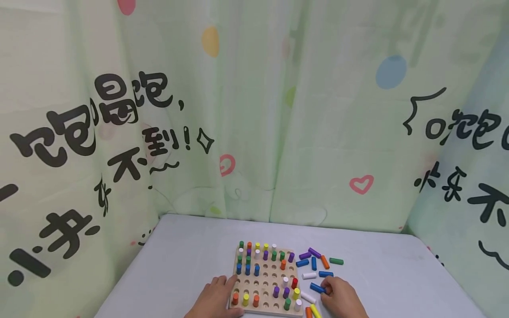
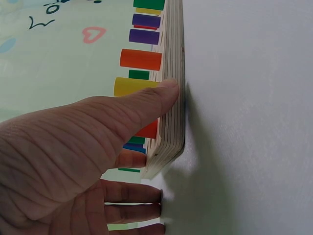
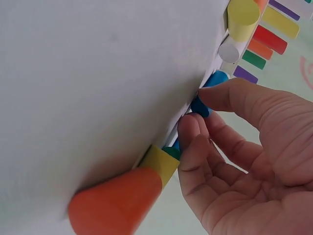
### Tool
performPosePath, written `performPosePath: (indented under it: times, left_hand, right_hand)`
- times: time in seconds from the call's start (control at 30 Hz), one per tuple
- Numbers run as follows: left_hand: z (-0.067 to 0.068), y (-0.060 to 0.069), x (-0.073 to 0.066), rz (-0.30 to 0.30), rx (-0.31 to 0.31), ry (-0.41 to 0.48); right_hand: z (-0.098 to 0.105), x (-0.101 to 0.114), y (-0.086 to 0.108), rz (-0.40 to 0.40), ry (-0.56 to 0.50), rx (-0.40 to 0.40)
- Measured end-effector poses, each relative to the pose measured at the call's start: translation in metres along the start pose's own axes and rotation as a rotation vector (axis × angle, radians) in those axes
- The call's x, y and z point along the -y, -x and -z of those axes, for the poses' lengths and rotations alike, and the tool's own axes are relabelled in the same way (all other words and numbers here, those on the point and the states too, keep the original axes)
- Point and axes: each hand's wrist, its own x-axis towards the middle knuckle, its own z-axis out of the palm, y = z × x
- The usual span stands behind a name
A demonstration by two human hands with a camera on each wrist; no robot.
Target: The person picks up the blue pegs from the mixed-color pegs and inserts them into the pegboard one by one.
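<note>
One board (image 1: 261,279) is touched at its near left corner by the left hand (image 1: 214,297), whose thumb is laid against the front edge and whose fingers are straight. In the grip of the right hand (image 1: 341,297), a blue peg (image 1: 317,288) is pinched, just right of the board; whether it is lifted off the table (image 1: 191,251) cannot quite be told. Farther off, loose pegs (image 1: 302,263) are scattered beside the board, and upright pegs (image 1: 256,270) are set in its holes. Behind everything, a pale green curtain (image 1: 318,154) is hung.
</note>
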Motion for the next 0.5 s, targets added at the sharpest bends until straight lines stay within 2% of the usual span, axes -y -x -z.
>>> performPosePath:
  times: [0.23,0.5]
  left_hand:
    - [-0.0017,-0.0032,-0.0009,0.025,0.016,0.018]
    - [-0.0024,-0.0034,0.0008,0.020,0.013,0.022]
  right_hand:
    - [0.0006,-0.0032,0.0048,-0.015,-0.035,-0.014]
    - [-0.0011,0.0016,0.0084,-0.057,-0.083,-0.011]
